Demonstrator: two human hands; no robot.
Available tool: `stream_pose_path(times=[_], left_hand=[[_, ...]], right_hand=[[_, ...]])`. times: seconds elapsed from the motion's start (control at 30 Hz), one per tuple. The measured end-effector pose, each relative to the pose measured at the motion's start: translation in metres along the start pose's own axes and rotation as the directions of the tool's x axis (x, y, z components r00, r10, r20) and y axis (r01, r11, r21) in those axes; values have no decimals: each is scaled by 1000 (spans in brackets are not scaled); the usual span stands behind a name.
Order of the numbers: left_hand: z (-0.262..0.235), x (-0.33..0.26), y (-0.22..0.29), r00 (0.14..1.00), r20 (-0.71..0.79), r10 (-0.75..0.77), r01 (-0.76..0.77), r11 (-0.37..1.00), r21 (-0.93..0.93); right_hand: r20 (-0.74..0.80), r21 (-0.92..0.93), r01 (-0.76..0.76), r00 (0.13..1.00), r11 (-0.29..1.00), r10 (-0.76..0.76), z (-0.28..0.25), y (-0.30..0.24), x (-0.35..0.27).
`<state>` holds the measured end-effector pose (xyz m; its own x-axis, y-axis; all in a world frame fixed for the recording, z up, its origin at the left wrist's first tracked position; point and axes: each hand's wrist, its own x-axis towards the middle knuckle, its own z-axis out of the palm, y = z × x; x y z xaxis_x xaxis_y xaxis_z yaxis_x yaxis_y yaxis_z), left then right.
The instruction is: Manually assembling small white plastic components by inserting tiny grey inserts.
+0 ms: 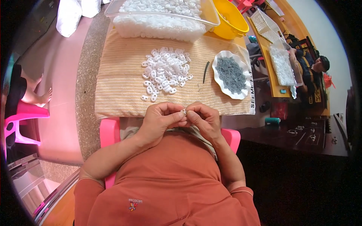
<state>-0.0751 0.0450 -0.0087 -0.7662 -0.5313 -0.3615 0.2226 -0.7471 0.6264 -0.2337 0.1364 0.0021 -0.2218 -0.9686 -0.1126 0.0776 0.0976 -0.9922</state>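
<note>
A small white plastic piece (184, 112) is pinched between the fingertips of the left hand (160, 118) and the right hand (201, 117), both curled tight and pressed together at the near edge of the bench (85, 86), just above the lap. The piece is mostly hidden by the fingers; its exact shape cannot be told.

Beyond the hands, a loose heap of white plastic pieces (166, 71) is spread on a striped yellow cloth (120, 75). To the right lie a thin dark rod (206, 71) and a scalloped white dish (218, 62) filled with small grey parts (230, 74). At the far edge stands a clear tray (211, 13) heaped with more white pieces.

Risks, as judged:
- The piece is held over the gap between cloth edge and lap; a slip of the fingertips would likely drop it there or to the floor.
- Too hard a squeeze could make so small a part spring away.
- The heap lies near the hands; a forward sweep of a wrist could scatter pieces off the cloth.
- The dish sits near the cloth's right edge and could be knocked in a reach for it.
</note>
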Motion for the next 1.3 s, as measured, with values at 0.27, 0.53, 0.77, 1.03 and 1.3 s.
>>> stream_pose_path(times=[0.27, 0.53, 0.77, 1.03, 1.3], left_hand=[[-3, -1, 1, 1000, 11, -3, 3, 1000, -17], [2, -10, 18, 995, -61, 76, -83, 989, -124], [-5, -6, 29, 984, -96, 153, -167, 974, -155], [-11, -3, 30, 976, -110, 187, -203, 968, -151], [-8, -2, 25, 984, -120, 134, -150, 978, -142]], right_hand=[[9, 14, -2, 1000, 1000, 2, -6, -2, 4], [112, -566, 275, 959, 777, -259, -2, -14, 37], [171, -877, 310, 915, 367, -364, 15, -4, 61], [173, -863, 330, 904, 383, -390, 10, -4, 59], [-30, -364, 133, 988, 922, -155, 4, -2, 43]])
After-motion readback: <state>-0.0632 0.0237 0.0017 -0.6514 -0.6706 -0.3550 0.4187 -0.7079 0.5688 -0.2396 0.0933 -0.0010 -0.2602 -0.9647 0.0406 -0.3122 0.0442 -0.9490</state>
